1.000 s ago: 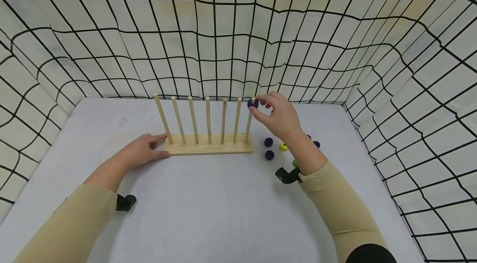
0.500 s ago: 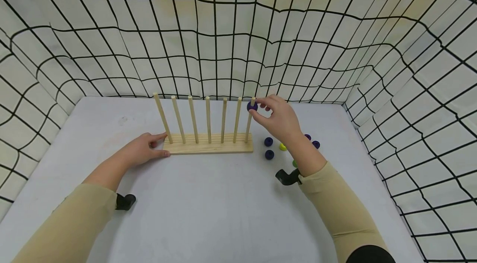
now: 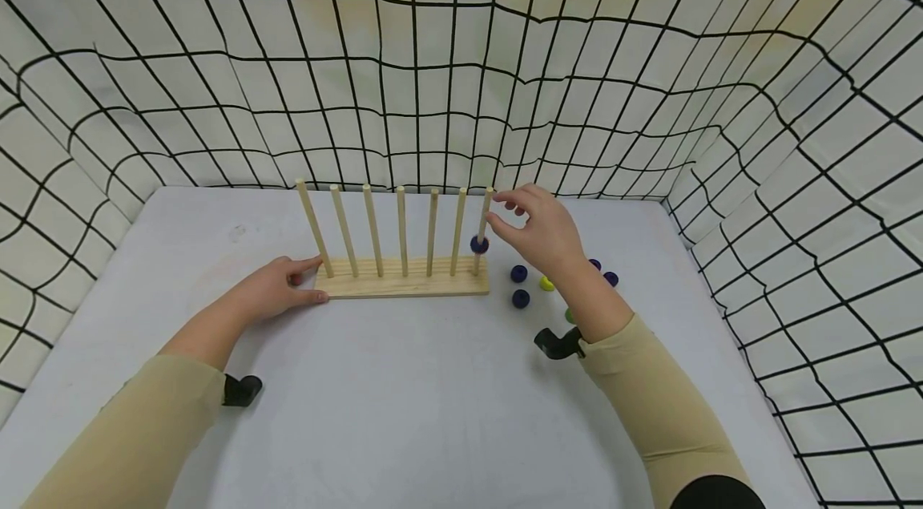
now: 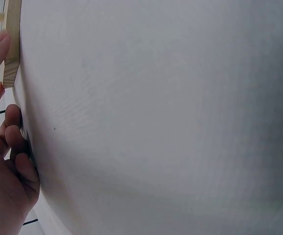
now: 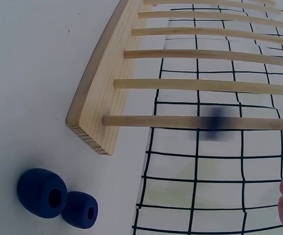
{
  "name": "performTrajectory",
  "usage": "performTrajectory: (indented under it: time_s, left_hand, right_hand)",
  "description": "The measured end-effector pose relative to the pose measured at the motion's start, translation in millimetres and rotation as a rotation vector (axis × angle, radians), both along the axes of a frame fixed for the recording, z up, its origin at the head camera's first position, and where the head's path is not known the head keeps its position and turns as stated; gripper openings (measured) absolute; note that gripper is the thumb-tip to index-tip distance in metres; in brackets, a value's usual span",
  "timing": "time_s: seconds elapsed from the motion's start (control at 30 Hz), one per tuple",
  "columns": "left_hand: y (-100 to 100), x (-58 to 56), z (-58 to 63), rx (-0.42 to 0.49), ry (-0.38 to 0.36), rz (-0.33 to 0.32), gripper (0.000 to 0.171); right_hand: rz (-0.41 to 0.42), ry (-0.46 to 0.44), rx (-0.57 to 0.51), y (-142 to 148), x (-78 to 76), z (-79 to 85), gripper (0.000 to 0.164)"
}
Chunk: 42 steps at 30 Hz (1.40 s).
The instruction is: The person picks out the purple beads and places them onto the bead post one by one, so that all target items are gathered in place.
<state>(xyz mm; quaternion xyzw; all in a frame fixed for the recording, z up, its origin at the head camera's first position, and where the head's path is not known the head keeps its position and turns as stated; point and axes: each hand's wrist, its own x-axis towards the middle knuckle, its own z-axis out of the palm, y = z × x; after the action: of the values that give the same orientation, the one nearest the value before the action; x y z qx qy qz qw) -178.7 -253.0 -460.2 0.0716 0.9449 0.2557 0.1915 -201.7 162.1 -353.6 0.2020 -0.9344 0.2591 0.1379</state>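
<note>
A wooden peg rack (image 3: pixel 404 287) stands on the white table with a row of upright pegs. My left hand (image 3: pixel 270 290) holds its left end, thumb at the front corner and index finger at the back one. In the left wrist view, fingers also touch the end of the wooden base (image 4: pixel 11 54). A dark blue bead (image 3: pixel 479 244) is partway down the rightmost peg, clear of the base, and looks blurred in the right wrist view. Beside that peg's top, my right hand (image 3: pixel 541 228) has thumb and index finger parted, with nothing between them.
Right of the rack lie two dark blue beads (image 3: pixel 519 286), a yellow bead (image 3: pixel 546 283), a partly hidden green bead (image 3: pixel 570 316) and two purple beads (image 3: pixel 610 279). Black netting (image 3: pixel 433 68) over white panels surrounds the table's back and sides.
The right thumb and index finger have let go of the dark blue bead, which has dropped from near the peg's top to its lower part. The left hand has stayed on the rack.
</note>
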Motion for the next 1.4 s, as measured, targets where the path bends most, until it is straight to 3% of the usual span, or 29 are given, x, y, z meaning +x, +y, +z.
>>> performTrajectory:
  time_s: [0.9, 1.4]
  left_hand:
    - [3, 2.3, 5.5, 0.009, 0.004, 0.002, 0.094]
    - [3, 2.1, 5.0, 0.01, 0.003, -0.002, 0.095]
  right_hand:
    - [-0.008, 0.037, 0.0, 24, 5.0, 5.1, 0.031]
    - [-0.081, -0.057, 0.114, 46, 13.7, -4.5, 0.035]
